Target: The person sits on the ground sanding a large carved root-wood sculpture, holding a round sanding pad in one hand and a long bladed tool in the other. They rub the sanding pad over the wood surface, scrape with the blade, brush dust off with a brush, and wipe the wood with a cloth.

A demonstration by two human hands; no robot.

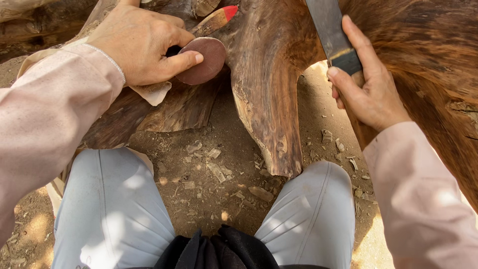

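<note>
My left hand [142, 42] at the upper left grips a round brown sanding disc [205, 61], thumb pressed across it, against a large piece of dark carved wood [269, 94]. A wooden stick with a red tip [217, 19] pokes out just above the disc. On the upper right, my right hand [366, 84] is closed around the wooden handle of a chisel [332, 35] whose flat metal blade points up and away over the wood.
My knees in light grey trousers [112, 209] frame a patch of dirt ground [209, 184] strewn with wood chips. A dark cloth [219, 251] lies between my legs. More rough brown wood [438, 89] fills the right side.
</note>
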